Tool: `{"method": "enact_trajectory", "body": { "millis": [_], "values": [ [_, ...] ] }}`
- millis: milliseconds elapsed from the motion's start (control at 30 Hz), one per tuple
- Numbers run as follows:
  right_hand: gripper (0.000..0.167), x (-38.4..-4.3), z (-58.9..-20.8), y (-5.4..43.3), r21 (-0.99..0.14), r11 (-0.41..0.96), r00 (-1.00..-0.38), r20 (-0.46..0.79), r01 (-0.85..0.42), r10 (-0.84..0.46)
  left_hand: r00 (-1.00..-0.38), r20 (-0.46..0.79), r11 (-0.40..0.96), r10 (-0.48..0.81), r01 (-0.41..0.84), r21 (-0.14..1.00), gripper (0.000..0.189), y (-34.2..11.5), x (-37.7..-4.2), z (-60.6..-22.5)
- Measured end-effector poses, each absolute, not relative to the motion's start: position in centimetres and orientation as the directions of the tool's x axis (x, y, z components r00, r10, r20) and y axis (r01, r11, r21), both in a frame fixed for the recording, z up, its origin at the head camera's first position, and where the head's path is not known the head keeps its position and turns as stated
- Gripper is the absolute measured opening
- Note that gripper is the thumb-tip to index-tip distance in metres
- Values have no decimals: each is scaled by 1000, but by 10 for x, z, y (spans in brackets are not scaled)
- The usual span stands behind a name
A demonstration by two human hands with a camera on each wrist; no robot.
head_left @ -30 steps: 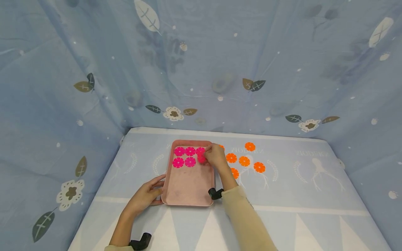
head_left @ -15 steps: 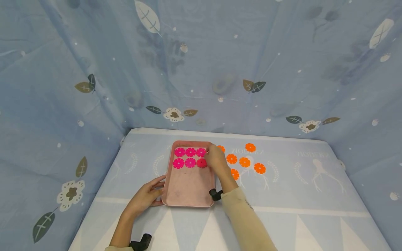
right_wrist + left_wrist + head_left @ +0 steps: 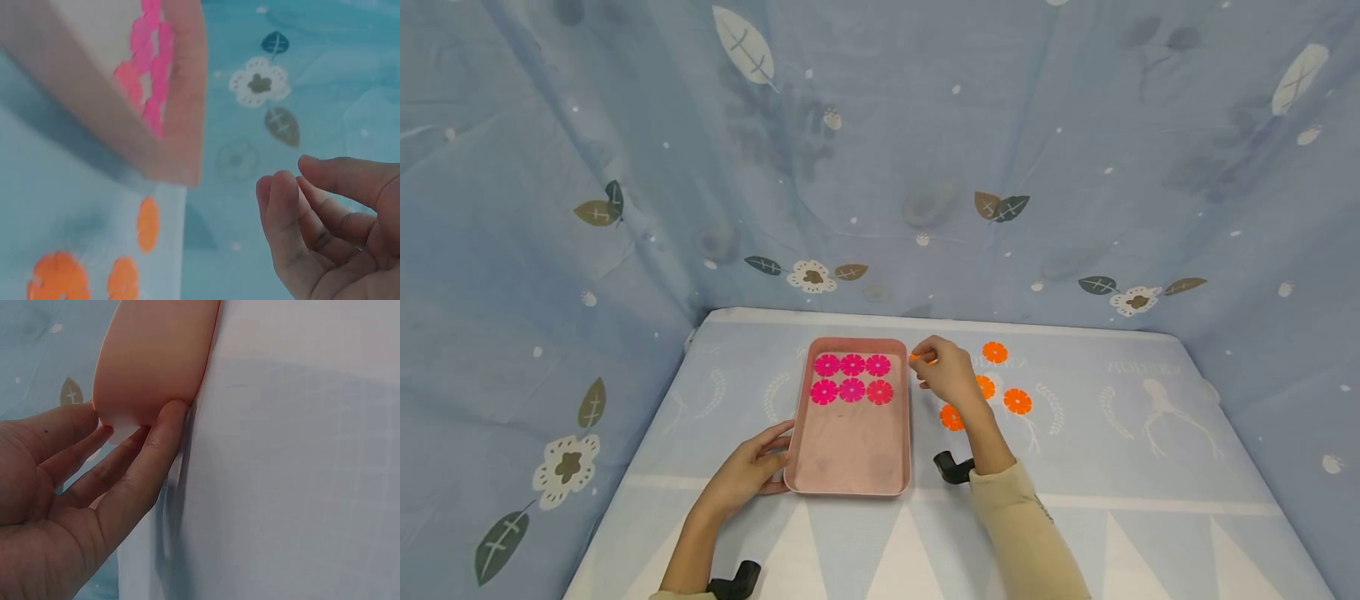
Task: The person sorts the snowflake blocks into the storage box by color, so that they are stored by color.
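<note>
The left hand (image 3: 741, 475), fingers extended, touches the left side of the tray (image 3: 850, 450); the right hand (image 3: 951, 375), loosely curved and holding nothing, is over the orange discs (image 3: 1017, 402) on the table (image 3: 1150, 475), right of the tray. Six pink discs (image 3: 852, 365) lie inside the tray's far half, in two rows.

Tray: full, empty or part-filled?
Part-filled: the tray holds six pink discs in two rows at its far end; near end bare.
</note>
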State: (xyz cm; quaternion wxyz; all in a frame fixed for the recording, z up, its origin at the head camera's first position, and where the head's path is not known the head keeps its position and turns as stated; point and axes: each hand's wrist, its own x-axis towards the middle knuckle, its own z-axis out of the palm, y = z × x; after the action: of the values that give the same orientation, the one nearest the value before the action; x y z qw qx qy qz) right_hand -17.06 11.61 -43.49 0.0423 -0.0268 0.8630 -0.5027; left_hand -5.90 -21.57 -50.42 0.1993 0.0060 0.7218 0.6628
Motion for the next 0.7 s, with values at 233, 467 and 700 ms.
{"method": "enact_trajectory", "body": {
  "millis": [233, 467, 700],
  "values": [
    [20, -169, -444, 142, -906, 420, -991, -95, 47, -94, -922, -284, 133, 265, -256, 957, 57, -215, -58, -503],
    [26, -169, -461, 166, -924, 379, -989, -99, 50, -112, -919, -269, 114, 289, -246, 962, 57, -216, -58, -502],
    [29, -167, -476, 188, -943, 323, -982, -125, 74, -139, -920, -264, 115, 290, -241, 964, 57, -216, -58, -503]
  ]
}}
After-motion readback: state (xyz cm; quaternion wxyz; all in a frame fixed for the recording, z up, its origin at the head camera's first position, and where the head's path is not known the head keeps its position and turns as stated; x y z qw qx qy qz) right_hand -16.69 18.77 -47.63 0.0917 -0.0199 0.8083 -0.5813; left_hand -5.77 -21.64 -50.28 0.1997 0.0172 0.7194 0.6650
